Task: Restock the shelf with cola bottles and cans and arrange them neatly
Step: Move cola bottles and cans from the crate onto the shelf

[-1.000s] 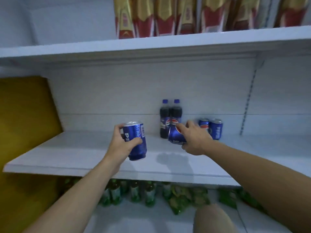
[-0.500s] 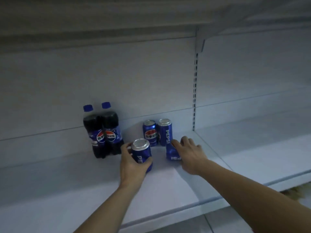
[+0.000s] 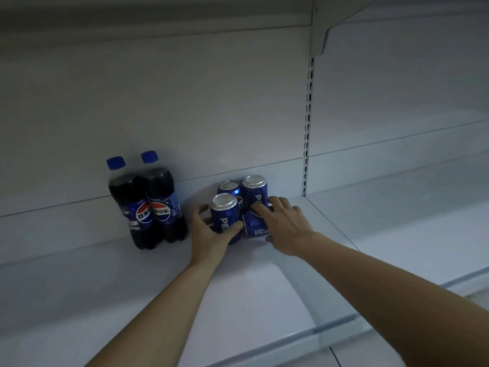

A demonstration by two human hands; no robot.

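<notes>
Shelf (image 3: 264,300): white painted sheet metal by look, smooth, satin; brighter sheen along front edge. Back panel (image 3: 185,115): same white finish, matt. Slotted upright (image 3: 308,128): grey metal, dull. Front-left can (image 3: 225,217): glossy blue printed metal wall; lid bare silver metal, dull-brushed. Front-right can (image 3: 255,227): same glossy blue wall. Bottles (image 3: 158,192): clear glossy plastic, glossy film labels. Caps (image 3: 115,162): blue plastic, smooth

Blue cans (image 3: 225,217) with silver tops, dark blue-capped bottles (image 3: 143,202), white shelf (image 3: 251,300).
</notes>
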